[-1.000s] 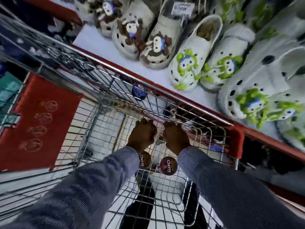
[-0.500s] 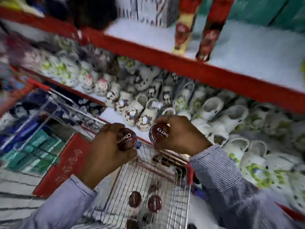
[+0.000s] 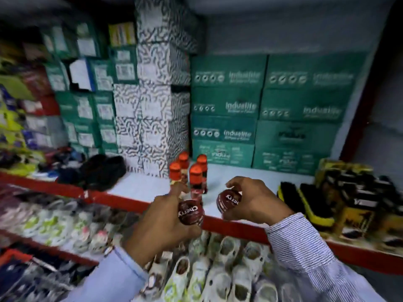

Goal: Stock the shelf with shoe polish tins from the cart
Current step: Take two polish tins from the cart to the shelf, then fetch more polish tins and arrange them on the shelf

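While the left hand point(image 3: 162, 223) clasps one tin point(image 3: 190, 212) and the right hand point(image 3: 254, 200) clasps a second tin point(image 3: 229, 201), both tins sit at the shelf point(image 3: 141, 186) front edge, just before the orange-capped bottles point(image 3: 189, 173); brushes point(image 3: 305, 203) lie right of these.

You hold two Cherry polish tins point(image 3: 191, 212) point(image 3: 229, 201); centre frame, four orange-capped bottles point(image 3: 195, 179); right, two brushes point(image 3: 291, 198).
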### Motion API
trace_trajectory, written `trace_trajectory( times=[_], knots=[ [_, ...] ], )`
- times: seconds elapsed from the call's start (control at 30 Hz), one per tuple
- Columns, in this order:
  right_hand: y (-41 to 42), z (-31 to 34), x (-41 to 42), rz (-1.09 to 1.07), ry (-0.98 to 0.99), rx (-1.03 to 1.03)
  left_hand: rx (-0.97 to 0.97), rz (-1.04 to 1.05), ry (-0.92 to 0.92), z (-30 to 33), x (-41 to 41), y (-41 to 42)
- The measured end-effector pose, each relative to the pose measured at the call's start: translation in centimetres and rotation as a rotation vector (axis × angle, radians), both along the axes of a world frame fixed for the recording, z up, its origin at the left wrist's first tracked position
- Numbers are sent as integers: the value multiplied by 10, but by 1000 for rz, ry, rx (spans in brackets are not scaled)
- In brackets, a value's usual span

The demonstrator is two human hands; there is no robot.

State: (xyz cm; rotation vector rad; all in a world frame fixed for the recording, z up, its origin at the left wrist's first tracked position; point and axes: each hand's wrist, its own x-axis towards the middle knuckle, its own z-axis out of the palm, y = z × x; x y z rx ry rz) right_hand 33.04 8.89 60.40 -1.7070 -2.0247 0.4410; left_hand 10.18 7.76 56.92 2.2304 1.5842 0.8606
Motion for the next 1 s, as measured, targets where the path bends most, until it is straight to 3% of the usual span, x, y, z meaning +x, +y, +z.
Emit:
trace_trajectory(
  times=[0.13,0.33,0.8,1.0],
  knots=[
    [33,3,40,-145,-36,-56,35,-86,62,10,58,42],
    [79,-16,70,-240,-106,-148,-88,-129,203,10,118,112],
    [145,-71,73,-303,-154,-243,-286,-99,242,-36,145,193],
    [139,-74,73,-291,-119,-162,-234,-113,316,-39,135,190]
  ],
)
